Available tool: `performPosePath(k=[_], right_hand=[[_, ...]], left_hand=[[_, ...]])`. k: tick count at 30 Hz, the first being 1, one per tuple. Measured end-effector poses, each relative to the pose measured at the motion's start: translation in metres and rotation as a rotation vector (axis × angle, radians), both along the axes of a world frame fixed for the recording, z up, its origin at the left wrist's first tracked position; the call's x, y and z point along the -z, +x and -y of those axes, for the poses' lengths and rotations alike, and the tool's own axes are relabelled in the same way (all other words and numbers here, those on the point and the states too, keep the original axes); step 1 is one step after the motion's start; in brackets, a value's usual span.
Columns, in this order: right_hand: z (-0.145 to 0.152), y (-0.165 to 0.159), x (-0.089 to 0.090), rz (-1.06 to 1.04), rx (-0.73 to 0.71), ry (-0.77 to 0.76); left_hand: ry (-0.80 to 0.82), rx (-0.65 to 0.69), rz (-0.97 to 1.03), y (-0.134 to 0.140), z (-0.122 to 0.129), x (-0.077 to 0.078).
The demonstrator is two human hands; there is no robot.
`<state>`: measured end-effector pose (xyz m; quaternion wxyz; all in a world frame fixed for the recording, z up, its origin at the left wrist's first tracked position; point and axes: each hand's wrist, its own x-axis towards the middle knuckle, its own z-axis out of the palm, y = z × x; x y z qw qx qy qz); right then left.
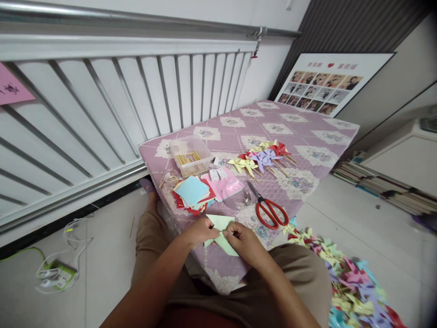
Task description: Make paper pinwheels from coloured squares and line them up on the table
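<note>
Between my two hands is a pale green paper square (221,222) with slits cut in from its corners. My left hand (202,231) pinches its left side, thumb over the paper. With thumb and fingertips pressed together, my right hand (241,238) grips the paper near its middle; what lies under those fingertips is hidden. Beyond my left hand is a stack of coloured paper squares (193,191), light blue on top. Red-handled scissors (269,210) lie beyond my right hand, beside a small heap of shiny metal bits (246,197).
On the purple patterned cloth (300,146) stands a clear plastic box (191,157) of short sticks. A pink packet (227,184) and several finished paper pinwheels (264,157) lie nearby. Many more pinwheels (355,278) are piled at lower right. A radiator (170,91) runs along the wall.
</note>
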<state>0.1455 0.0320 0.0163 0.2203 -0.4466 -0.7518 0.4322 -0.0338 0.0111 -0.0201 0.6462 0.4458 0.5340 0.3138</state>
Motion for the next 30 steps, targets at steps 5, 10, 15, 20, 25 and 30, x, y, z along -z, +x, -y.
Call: performPosePath(k=[5,10,15,20,25,30], right_hand=[[-0.001,-0.001,0.003,0.015,0.007,0.008],[-0.001,-0.002,0.006,0.013,0.042,-0.013],[0.002,-0.007,0.008,-0.069,0.150,-0.095],[0.005,-0.012,0.014,-0.222,0.227,-0.267],[0.005,-0.014,0.020,-0.262,0.256,-0.274],[0.005,-0.015,0.016,-0.252,0.256,-0.296]], left_hand=[[0.010,0.002,0.004,0.001,0.000,-0.003],[0.018,-0.007,0.011,0.002,0.001,-0.004],[0.007,-0.021,0.004,0.002,0.001,-0.004],[0.007,-0.042,0.001,0.002,0.001,-0.003],[0.012,-0.034,-0.002,0.002,0.002,-0.004],[0.008,-0.030,-0.020,0.001,0.002,-0.002]])
